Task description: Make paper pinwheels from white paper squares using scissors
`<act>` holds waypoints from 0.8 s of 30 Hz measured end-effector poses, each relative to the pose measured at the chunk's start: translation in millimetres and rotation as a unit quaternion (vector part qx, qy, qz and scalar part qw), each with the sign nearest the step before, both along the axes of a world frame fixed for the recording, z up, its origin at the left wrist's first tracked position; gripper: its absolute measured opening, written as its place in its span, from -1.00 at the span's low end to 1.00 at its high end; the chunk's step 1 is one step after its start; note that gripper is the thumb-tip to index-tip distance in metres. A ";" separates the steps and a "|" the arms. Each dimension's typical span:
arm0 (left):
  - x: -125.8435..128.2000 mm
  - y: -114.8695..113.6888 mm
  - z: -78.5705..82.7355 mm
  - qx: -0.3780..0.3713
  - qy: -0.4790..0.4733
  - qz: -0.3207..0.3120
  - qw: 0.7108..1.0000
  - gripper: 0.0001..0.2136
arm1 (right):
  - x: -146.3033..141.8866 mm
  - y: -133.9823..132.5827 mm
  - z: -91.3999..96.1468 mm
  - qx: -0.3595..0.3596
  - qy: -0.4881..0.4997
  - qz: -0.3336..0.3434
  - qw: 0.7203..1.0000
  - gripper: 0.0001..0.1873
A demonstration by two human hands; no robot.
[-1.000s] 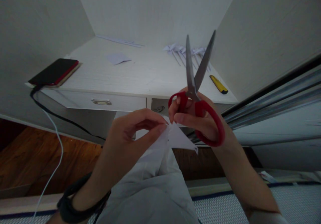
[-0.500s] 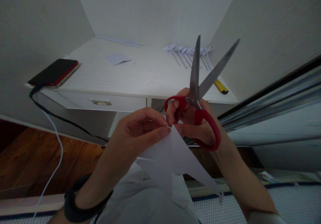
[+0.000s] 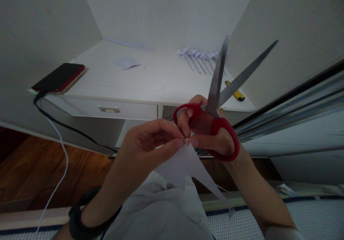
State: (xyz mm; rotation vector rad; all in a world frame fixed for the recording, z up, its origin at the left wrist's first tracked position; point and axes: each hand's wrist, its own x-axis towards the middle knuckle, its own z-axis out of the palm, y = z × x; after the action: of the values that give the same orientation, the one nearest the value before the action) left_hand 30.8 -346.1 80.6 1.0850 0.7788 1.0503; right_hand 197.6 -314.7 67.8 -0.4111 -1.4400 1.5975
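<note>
One thin, pointed white paper (image 3: 174,168) is hanging before the tabletop (image 3: 120,84)'s front edge; the left hand (image 3: 146,145) and right hand (image 3: 204,125) are pinching its tip, the right also holding splayed, red-looped metal scissors (image 3: 214,105).

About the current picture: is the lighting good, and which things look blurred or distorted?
Head view: dim, flat light, darker toward the corners, with no strong glare on the scissors; head view: softness overall, the white paper smeared at its lower right tip, the folded paper pieces lacking fine detail; head view: desk edges splay outward, a wide-angle look.
</note>
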 end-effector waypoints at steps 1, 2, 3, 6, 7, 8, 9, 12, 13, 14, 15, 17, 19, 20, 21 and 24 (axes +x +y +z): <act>-0.1 -0.5 -0.1 0.006 0.005 0.005 1.000 -0.88 | -0.7 -0.8 0.0 0.004 -0.006 -0.008 1.000 -0.55; -0.1 -1.2 -0.3 0.014 0.008 0.012 1.000 -0.88 | -1.6 -1.8 -0.1 0.010 -0.011 -0.019 1.000 -0.55; -0.1 -1.9 -0.6 0.020 0.011 0.019 1.000 -0.88 | -2.8 -3.0 -0.3 0.022 -0.013 -0.033 0.999 -0.54; 0.0 -3.9 -2.1 0.037 0.010 0.036 0.999 -0.90 | -7.0 -7.4 -1.0 0.075 -0.003 -0.089 0.993 -0.54; 0.1 -4.2 -2.8 0.042 0.007 0.039 0.998 -0.90 | -8.2 -8.8 -1.3 0.093 0.005 -0.105 0.990 -0.54; 0.1 -4.4 -3.5 0.045 0.004 0.040 0.998 -0.91 | -9.2 -9.9 -1.5 0.108 0.011 -0.115 0.987 -0.55; 0.2 -4.3 -4.2 0.047 0.000 0.038 0.998 -0.91 | -9.9 -10.7 -1.7 0.117 0.015 -0.121 0.986 -0.56; 0.9 -3.2 -6.2 0.049 -0.021 0.032 0.998 -0.92 | -10.2 -10.4 -2.3 0.141 0.022 -0.117 0.983 -0.57; 1.2 -2.8 -6.7 0.049 -0.029 0.030 0.998 -0.91 | -9.9 -9.6 -2.6 0.148 0.024 -0.113 0.982 -0.57; 1.5 -2.6 -7.2 0.051 -0.035 0.029 0.998 -0.91 | -9.6 -8.9 -2.9 0.153 0.028 -0.108 0.982 -0.56; 1.7 -2.6 -7.5 0.053 -0.038 0.027 0.998 -0.91 | -9.3 -8.2 -3.3 0.154 0.034 -0.104 0.982 -0.54; 1.8 -3.2 -7.6 0.060 -0.036 0.023 0.997 -0.91 | -8.9 -7.4 -4.0 0.145 0.046 -0.097 0.984 -0.53; 1.3 -4.6 -7.2 0.073 -0.033 0.021 0.997 -0.92 | -8.6 -7.7 -4.5 0.132 0.056 -0.090 0.986 -0.54; 0.9 -5.3 -6.9 0.078 -0.030 0.021 0.996 -0.92 | -8.5 -8.2 -4.6 0.128 0.060 -0.086 0.986 -0.55; 0.5 -6.1 -6.5 0.084 -0.026 0.022 0.996 -0.92 | -8.4 -8.7 -4.7 0.123 0.062 -0.083 0.987 -0.55; -0.2 -7.7 -5.2 0.103 -0.003 0.027 0.994 -0.92 | -8.2 -10.2 -5.2 0.100 0.061 -0.074 0.990 -0.53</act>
State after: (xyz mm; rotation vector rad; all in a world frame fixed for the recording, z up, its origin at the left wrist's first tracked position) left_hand 30.7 -353.8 75.4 1.2406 0.7091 1.1999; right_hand 189.3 -324.9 62.5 -0.2906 -1.4258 1.3241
